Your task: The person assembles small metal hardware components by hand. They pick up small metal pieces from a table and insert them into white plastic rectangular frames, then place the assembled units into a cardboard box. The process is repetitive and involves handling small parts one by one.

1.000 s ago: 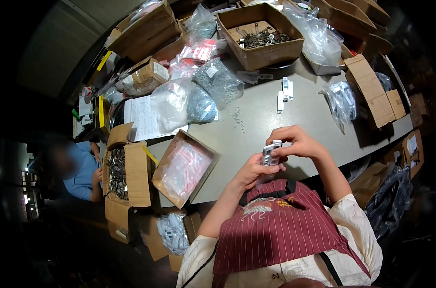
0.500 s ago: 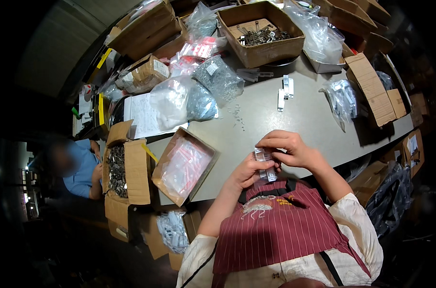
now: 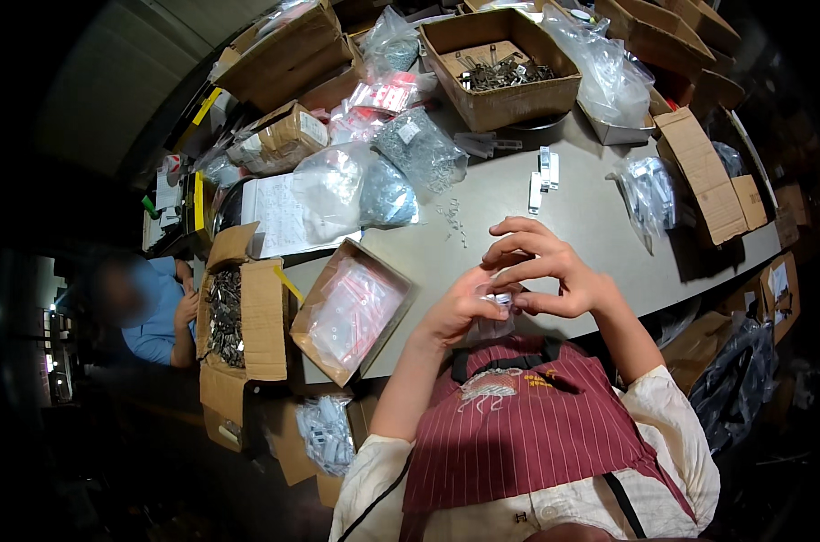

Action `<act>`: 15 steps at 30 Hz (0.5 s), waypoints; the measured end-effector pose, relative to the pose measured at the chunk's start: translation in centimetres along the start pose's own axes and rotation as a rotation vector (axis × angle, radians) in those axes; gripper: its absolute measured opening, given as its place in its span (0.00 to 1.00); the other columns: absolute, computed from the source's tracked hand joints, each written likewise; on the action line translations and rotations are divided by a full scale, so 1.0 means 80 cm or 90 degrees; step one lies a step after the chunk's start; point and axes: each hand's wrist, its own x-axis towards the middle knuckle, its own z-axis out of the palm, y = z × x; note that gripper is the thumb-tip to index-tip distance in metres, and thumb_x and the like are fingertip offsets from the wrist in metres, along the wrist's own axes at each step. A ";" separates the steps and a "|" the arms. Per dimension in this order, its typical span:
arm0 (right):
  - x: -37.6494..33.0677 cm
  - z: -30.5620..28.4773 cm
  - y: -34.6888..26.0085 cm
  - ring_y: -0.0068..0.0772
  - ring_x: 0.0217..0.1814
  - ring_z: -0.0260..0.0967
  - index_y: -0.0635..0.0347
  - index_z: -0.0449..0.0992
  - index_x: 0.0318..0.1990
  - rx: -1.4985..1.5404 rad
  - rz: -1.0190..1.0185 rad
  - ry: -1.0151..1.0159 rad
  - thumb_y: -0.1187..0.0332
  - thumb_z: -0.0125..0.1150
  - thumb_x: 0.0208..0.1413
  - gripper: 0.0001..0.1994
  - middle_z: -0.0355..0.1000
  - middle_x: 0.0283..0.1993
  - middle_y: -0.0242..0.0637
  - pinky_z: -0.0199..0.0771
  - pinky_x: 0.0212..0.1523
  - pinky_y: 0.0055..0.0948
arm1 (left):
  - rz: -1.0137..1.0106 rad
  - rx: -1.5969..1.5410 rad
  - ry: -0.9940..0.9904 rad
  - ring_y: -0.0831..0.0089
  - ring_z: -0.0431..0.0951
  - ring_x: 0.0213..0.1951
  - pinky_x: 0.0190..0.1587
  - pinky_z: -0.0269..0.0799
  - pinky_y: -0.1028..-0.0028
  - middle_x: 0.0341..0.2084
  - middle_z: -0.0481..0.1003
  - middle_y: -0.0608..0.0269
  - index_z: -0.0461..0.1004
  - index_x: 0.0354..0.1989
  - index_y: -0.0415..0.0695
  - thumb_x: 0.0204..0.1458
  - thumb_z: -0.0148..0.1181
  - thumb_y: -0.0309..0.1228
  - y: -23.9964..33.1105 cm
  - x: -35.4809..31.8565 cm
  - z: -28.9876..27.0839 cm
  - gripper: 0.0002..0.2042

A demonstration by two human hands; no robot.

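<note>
A small clear plastic bag [image 3: 494,327] with white pieces in it is in my left hand [image 3: 460,312], close to the apron at the table's front edge. The fingers of that hand are closed round the bag and partly hide it. Over its upper end curves my right hand [image 3: 554,271], fingers apart, with the thumb beside the bag; whether the fingertips touch it is hard to tell. Past my hands, several narrow white pieces [image 3: 544,181] lie together on the grey table [image 3: 509,194]. Tiny loose hardware [image 3: 451,217] is scattered to their left.
An open carton of small plastic bags [image 3: 356,312] stands at left, beside a carton of dark metal parts [image 3: 225,312]. Farther back are a carton of metal pieces [image 3: 500,99] and several filled bags [image 3: 419,149]. A person in blue [image 3: 162,312] sits at far left.
My right hand has lifted a little and its fingers have spread away from the bag. The bag has turned or sunk lower in my left hand, so less of it shows. The view has shifted slightly.
</note>
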 end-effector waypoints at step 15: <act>0.002 0.014 -0.009 0.38 0.42 0.79 0.67 0.78 0.39 -0.083 0.099 0.226 0.76 0.66 0.55 0.05 0.79 0.47 0.43 0.79 0.43 0.32 | 0.161 0.205 0.233 0.77 0.77 0.49 0.53 0.72 0.76 0.48 0.78 0.63 0.71 0.61 0.35 0.60 0.63 0.26 0.009 -0.003 0.022 0.21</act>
